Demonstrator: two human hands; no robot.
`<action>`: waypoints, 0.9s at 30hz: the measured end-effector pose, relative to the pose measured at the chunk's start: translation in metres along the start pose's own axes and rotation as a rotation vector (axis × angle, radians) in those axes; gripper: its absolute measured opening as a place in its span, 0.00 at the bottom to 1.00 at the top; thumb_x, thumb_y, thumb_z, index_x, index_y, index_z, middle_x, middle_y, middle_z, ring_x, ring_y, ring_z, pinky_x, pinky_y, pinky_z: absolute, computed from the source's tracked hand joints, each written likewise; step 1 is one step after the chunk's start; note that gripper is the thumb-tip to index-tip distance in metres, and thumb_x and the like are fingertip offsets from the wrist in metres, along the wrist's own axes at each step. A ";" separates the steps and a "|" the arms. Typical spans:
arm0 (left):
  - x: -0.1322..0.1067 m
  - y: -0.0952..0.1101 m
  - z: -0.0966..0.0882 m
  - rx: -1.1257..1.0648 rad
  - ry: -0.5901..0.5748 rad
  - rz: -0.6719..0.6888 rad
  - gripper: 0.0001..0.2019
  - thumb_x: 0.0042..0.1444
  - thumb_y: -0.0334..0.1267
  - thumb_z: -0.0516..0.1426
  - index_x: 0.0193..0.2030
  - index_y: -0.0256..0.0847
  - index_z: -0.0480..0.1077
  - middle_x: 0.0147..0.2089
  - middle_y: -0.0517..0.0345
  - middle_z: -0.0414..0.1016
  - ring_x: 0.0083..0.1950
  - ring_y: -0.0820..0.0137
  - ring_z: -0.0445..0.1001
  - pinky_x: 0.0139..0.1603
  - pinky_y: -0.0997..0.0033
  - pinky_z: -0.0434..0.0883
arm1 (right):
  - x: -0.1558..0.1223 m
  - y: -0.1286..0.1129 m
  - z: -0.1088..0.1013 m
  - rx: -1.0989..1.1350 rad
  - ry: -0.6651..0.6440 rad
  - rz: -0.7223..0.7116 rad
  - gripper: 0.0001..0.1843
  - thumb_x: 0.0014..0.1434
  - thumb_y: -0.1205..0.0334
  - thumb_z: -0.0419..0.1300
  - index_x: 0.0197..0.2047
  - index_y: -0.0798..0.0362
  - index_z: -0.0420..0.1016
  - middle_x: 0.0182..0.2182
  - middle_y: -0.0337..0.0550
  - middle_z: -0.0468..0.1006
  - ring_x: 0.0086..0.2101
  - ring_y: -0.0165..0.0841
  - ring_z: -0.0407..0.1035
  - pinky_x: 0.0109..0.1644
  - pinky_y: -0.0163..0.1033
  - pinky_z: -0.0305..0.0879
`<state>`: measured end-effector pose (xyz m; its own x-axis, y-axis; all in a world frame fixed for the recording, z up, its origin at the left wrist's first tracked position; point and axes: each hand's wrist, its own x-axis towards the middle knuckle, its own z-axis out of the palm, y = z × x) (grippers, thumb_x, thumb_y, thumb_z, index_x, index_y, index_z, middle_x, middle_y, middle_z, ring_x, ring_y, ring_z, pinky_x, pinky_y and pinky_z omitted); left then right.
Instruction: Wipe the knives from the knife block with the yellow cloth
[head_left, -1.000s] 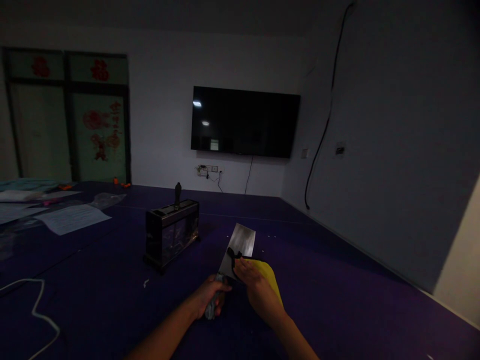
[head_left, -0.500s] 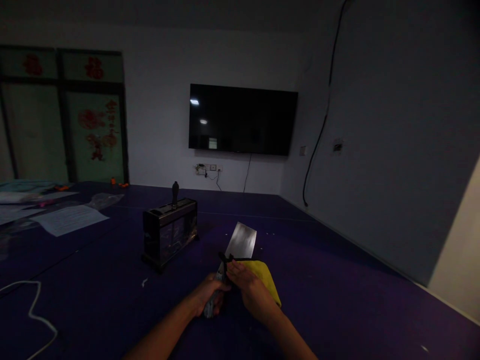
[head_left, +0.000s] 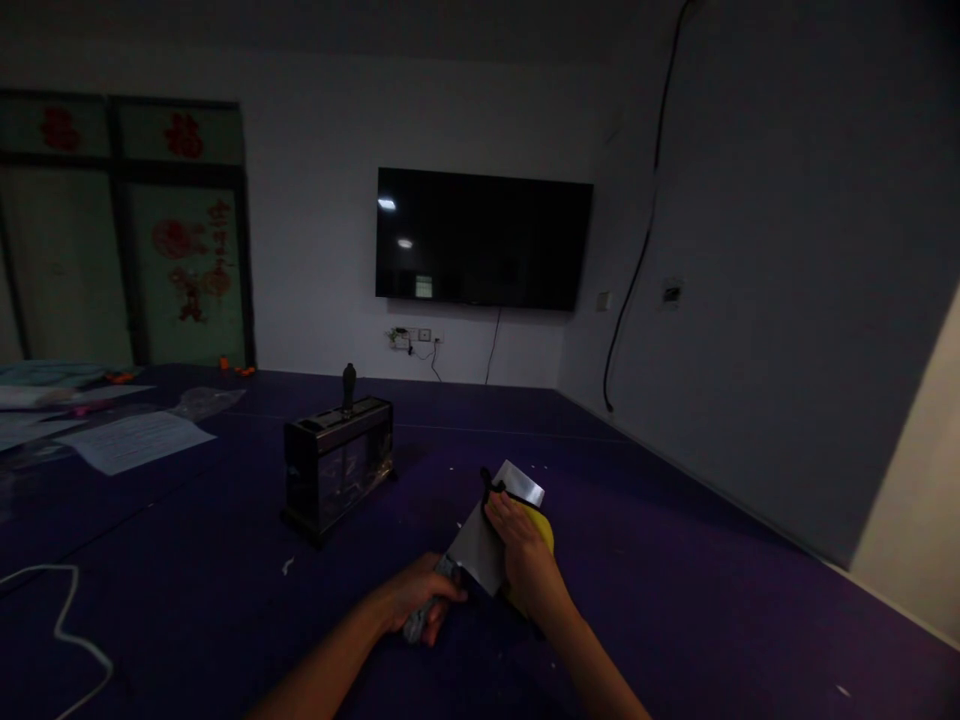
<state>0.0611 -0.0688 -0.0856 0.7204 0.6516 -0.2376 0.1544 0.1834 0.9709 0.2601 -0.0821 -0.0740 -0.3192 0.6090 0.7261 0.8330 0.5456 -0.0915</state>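
My left hand (head_left: 421,597) is wrapped round the grey handle (head_left: 417,624) of a cleaver, close to the front middle of the purple surface. The cleaver's broad metal blade (head_left: 478,550) points away and to the right. My right hand (head_left: 523,548) presses a yellow cloth (head_left: 541,522) with a black edge across the blade, fingers together. Only the far end of the blade and the part by the handle show; the cloth hides the stretch between. Some of the cloth hangs below my right palm.
Left of the cleaver stands a dark, clear-sided knife block (head_left: 339,465) with one black handle (head_left: 349,385) upright in it. Printed paper (head_left: 139,440) and a clear plastic bag (head_left: 206,402) lie far left. A white cable (head_left: 75,610) curls near left. A television (head_left: 484,240) hangs on the wall.
My right hand has slid the yellow cloth along the blade, away from the handle towards the far end. The blade has tipped further right. My left hand keeps hold of the handle.
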 end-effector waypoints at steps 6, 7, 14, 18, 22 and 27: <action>-0.002 0.001 0.005 0.053 -0.001 -0.036 0.10 0.38 0.41 0.59 0.20 0.39 0.61 0.09 0.68 0.57 0.09 0.73 0.61 0.10 0.78 0.58 | 0.000 0.013 -0.004 -0.001 0.149 0.106 0.36 0.48 0.81 0.40 0.60 0.52 0.58 0.59 0.45 0.59 0.61 0.36 0.46 0.61 0.52 0.52; -0.002 0.001 0.006 0.058 0.003 -0.042 0.11 0.37 0.40 0.59 0.20 0.39 0.61 0.08 0.68 0.57 0.09 0.73 0.61 0.10 0.78 0.58 | -0.001 0.015 -0.005 -0.009 0.172 0.119 0.36 0.48 0.81 0.40 0.60 0.53 0.58 0.60 0.45 0.58 0.61 0.36 0.46 0.61 0.52 0.52; -0.003 -0.001 0.008 0.061 0.012 -0.019 0.15 0.36 0.42 0.61 0.15 0.38 0.58 0.08 0.66 0.57 0.09 0.74 0.61 0.09 0.79 0.59 | -0.002 0.022 -0.005 -0.056 0.236 0.143 0.38 0.48 0.81 0.40 0.62 0.51 0.54 0.61 0.44 0.56 0.61 0.37 0.46 0.61 0.54 0.51; -0.002 -0.002 0.008 0.066 0.015 -0.015 0.15 0.38 0.42 0.60 0.16 0.38 0.59 0.08 0.66 0.58 0.09 0.74 0.61 0.09 0.79 0.58 | -0.001 0.021 -0.003 -0.055 0.232 0.136 0.39 0.47 0.82 0.40 0.62 0.51 0.54 0.61 0.44 0.55 0.61 0.37 0.46 0.62 0.53 0.50; -0.002 -0.001 0.008 0.047 0.034 -0.032 0.11 0.39 0.40 0.60 0.22 0.39 0.62 0.09 0.68 0.59 0.09 0.73 0.61 0.10 0.78 0.59 | -0.002 0.020 -0.002 -0.052 0.215 0.135 0.39 0.47 0.82 0.40 0.63 0.50 0.53 0.62 0.43 0.54 0.61 0.37 0.47 0.62 0.53 0.51; -0.001 -0.003 0.007 0.025 0.053 -0.024 0.09 0.38 0.38 0.58 0.23 0.39 0.62 0.09 0.68 0.59 0.09 0.73 0.61 0.09 0.78 0.58 | -0.005 0.021 -0.002 -0.056 0.262 0.180 0.38 0.49 0.81 0.39 0.63 0.51 0.51 0.62 0.44 0.54 0.61 0.38 0.45 0.61 0.54 0.51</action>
<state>0.0647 -0.0745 -0.0878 0.6796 0.6854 -0.2614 0.1884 0.1813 0.9652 0.2801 -0.0744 -0.0782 -0.0433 0.5200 0.8531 0.8914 0.4057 -0.2020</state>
